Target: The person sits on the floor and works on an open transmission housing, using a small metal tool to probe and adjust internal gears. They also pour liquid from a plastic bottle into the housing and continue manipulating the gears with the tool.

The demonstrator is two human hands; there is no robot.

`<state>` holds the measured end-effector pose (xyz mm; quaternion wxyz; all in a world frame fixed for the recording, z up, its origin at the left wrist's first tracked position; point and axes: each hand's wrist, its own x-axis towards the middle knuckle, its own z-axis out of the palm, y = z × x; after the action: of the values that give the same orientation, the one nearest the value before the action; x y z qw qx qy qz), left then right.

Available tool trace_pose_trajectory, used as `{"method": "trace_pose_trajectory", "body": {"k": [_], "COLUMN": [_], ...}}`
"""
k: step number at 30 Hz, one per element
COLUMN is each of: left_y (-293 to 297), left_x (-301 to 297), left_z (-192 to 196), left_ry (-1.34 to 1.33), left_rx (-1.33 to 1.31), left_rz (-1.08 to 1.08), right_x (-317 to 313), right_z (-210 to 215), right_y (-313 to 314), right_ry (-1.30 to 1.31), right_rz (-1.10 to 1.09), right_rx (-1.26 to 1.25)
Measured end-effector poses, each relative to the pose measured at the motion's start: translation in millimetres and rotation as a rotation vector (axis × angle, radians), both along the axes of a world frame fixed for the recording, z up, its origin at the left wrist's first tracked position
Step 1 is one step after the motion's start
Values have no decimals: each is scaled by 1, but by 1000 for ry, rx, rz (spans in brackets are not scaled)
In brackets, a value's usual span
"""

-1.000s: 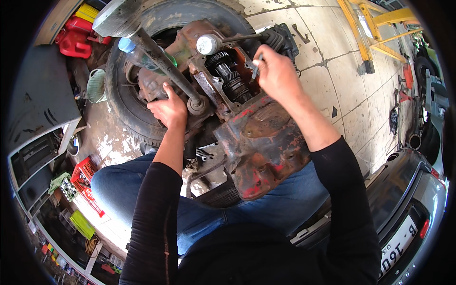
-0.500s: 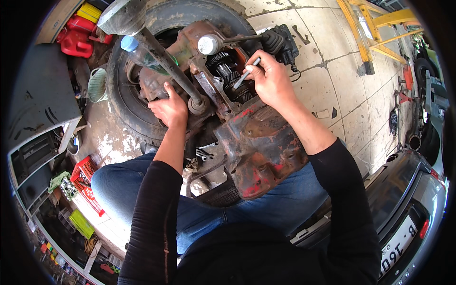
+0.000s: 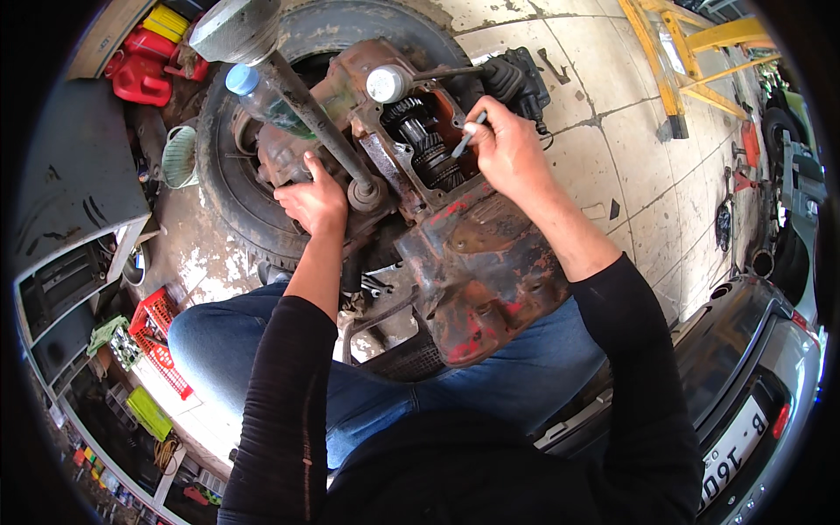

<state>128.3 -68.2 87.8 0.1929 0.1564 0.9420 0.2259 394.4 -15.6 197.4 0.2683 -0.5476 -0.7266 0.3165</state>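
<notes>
A worn, rusty gearbox casing (image 3: 490, 241) with red paint patches lies before me, and metal gears (image 3: 430, 150) show through its opening. My right hand (image 3: 512, 150), closed, pinches a slim grey rod (image 3: 469, 137). The rod's lower tip is over the right side of the opening; whether it touches anything inside, I cannot tell. On the left part of the casing rests my left hand (image 3: 315, 201), thumb raised and fingers apart, holding nothing. Next to it a long metal bar (image 3: 319, 122) with a wide head slants down to a round fitting on the casing.
Under the casing lies a tyre (image 3: 219, 192). A clear bottle with a blue cap (image 3: 242, 80) and a white-topped knob (image 3: 385, 84) stand close to the opening. Left are a dark cabinet (image 3: 74, 175) and red basket (image 3: 157, 337); right, a yellow stand (image 3: 669, 79) and car (image 3: 744, 350).
My right hand has shifted slightly right and drawn the rod's tip up and right, away from the middle of the gears. The left hand has stayed in place.
</notes>
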Motion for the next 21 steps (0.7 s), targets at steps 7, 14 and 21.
{"method": "trace_pose_trajectory", "body": {"k": [7, 14, 21], "left_y": [0, 0, 0], "left_x": [0, 1, -5], "left_z": [-3, 3, -14], "left_ry": [7, -22, 11], "left_rx": [-3, -22, -29], "left_rz": [-13, -11, 16], "right_x": [-2, -4, -6], "right_z": [-16, -10, -22], "right_y": [4, -1, -3], "right_ry": [176, 49, 386], "right_rz": [-84, -3, -68], "right_rx": [-114, -168, -250]}}
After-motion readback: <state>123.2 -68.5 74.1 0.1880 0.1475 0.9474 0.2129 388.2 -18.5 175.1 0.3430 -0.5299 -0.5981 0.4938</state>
